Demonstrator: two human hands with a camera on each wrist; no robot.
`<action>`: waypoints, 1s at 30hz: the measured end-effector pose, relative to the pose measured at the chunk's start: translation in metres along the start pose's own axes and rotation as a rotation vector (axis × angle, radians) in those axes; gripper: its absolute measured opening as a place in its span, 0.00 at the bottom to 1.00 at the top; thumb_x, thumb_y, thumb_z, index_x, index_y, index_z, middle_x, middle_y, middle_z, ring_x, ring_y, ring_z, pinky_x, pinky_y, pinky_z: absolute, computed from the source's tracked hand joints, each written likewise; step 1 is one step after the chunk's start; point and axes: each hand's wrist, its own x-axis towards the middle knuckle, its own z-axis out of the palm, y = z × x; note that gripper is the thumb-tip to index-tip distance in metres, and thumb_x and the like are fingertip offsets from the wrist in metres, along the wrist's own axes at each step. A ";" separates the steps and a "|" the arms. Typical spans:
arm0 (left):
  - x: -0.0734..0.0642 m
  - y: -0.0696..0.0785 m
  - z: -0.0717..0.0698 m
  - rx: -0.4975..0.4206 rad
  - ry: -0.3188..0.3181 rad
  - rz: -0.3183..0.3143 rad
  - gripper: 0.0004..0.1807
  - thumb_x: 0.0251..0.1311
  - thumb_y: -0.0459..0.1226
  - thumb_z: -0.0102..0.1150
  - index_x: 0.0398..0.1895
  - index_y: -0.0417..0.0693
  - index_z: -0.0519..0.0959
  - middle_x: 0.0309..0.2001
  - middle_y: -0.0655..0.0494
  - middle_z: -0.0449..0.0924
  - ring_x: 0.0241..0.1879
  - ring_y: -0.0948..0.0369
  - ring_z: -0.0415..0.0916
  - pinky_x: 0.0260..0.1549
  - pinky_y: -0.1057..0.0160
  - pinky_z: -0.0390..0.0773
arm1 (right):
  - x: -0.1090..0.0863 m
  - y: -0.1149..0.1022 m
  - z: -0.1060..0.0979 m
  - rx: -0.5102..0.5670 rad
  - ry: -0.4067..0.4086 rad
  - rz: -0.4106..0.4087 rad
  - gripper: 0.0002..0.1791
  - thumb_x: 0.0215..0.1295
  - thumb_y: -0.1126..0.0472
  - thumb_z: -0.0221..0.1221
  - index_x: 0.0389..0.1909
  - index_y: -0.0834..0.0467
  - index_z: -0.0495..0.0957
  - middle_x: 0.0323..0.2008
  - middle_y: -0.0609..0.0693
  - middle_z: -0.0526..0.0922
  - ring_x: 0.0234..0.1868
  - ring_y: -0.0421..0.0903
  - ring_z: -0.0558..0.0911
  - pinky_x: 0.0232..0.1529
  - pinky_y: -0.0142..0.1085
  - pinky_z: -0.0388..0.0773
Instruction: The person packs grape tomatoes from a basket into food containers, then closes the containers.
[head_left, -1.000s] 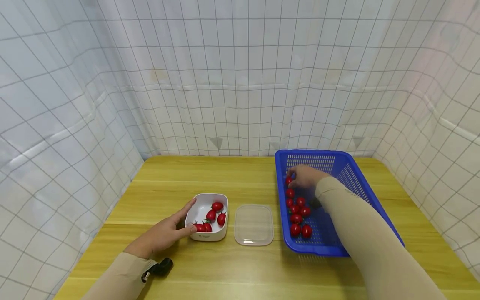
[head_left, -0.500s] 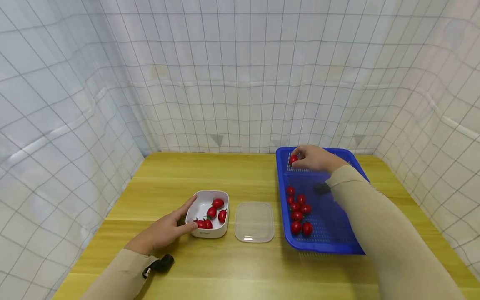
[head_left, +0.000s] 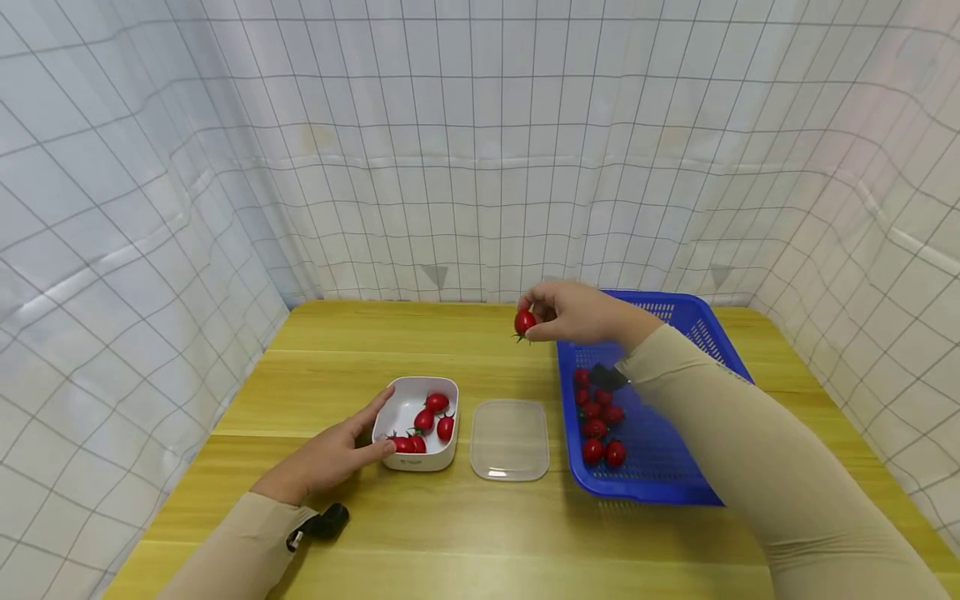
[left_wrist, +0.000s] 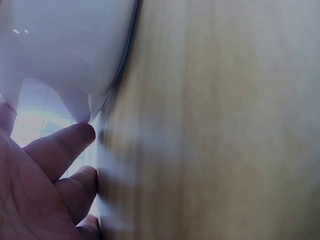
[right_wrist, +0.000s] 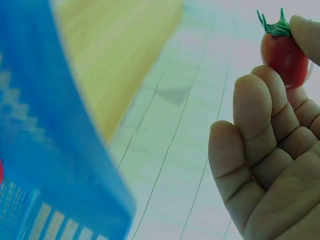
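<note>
A red cherry tomato (head_left: 525, 322) with a green stem is pinched between the thumb and fingers of my right hand (head_left: 577, 312), raised beside the far left corner of the blue basket (head_left: 573, 483). In the right wrist view the tomato's green cap points up and the other fingers lie side by side. My left hand (head_left: 333, 457) rests against the left side of a small white container (head_left: 420, 462), thumb at its near rim and straight fingers along the wall. In the left wrist view one fingertip (left_wrist: 88, 132) meets the container's lower edge. Several tomatoes (head_left: 424, 420) lie inside it.
Between container and basket a clear, square lid (head_left: 510, 440) lies flat on the wooden table (head_left: 450, 533). Several more cherry tomatoes (head_left: 594, 427) sit along the basket's left side. A white grid-patterned curtain (head_left: 480, 208) encloses the back and sides.
My right hand has lifted a cherry tomato out of the blue basket and carried it left past the basket's rim. The left hand stays at the white container.
</note>
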 end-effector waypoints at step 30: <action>0.001 0.000 -0.002 -0.022 -0.020 0.036 0.46 0.74 0.59 0.58 0.86 0.77 0.42 0.84 0.37 0.50 0.80 0.34 0.54 0.74 0.29 0.60 | 0.047 -0.083 0.071 -0.108 -0.215 -0.175 0.15 0.74 0.58 0.64 0.57 0.55 0.78 0.34 0.46 0.83 0.34 0.40 0.78 0.37 0.30 0.77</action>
